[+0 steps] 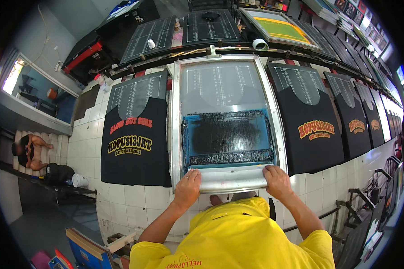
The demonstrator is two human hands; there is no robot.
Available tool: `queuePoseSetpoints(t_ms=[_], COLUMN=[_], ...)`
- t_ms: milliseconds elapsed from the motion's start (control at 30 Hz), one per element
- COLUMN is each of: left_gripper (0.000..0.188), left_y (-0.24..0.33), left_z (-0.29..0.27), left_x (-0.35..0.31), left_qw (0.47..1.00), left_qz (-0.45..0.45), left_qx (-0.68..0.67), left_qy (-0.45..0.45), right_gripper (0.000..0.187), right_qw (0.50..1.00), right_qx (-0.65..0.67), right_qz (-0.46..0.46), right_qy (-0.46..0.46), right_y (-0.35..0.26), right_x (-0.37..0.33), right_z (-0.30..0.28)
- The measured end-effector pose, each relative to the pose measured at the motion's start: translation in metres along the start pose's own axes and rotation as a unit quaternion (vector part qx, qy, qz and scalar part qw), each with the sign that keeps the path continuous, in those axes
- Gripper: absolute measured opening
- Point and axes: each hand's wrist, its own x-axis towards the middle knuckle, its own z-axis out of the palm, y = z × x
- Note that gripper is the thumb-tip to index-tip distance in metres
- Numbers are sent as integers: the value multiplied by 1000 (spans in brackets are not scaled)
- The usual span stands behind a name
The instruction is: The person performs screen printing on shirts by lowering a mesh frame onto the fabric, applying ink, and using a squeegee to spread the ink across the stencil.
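White tiles cover the long print table, and black shirts lie on it in a row to the left and right. One black shirt lies just left of the screen frame, another black shirt just right of it. Dark ink covers the mesh, so I cannot see what is under it. My yellow shirt hides the table edge near me, and the far right of the row is too small to read well. My left hand and my right hand — both arms stretched forward — grip the near rail of the frame, fingers curled over its top. A tape roll lies on the far side.
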Motion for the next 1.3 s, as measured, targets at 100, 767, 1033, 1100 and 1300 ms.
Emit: queuePoseSetpoints(t_ms=[100,767,1033,1100,1300], left_gripper=[30,31,27,27,32], left_y=[-17,-45,-18,-30,-82], left_z=[12,-16,0,3,10], left_x=[16,79,23,41,123], left_qw=[999,1000,1000,1000,1000], left_qz=[11,-22,-17,-12,-8], left_qx=[5,-15,-17,-14,1], left_qy=[32,-15,11,2,-13], right_gripper=[38,53,44,43,42], right_qw=[999,999,1000,1000,999], right_qx=[-23,31,8,4,-24], right_qz=[-18,12,-19,-20,-22], right_qy=[40,-31,10,2,10], right_y=[8,40,12,22,65], right_x=[14,85,25,42,127], right_z=[13,-12,9,14,17])
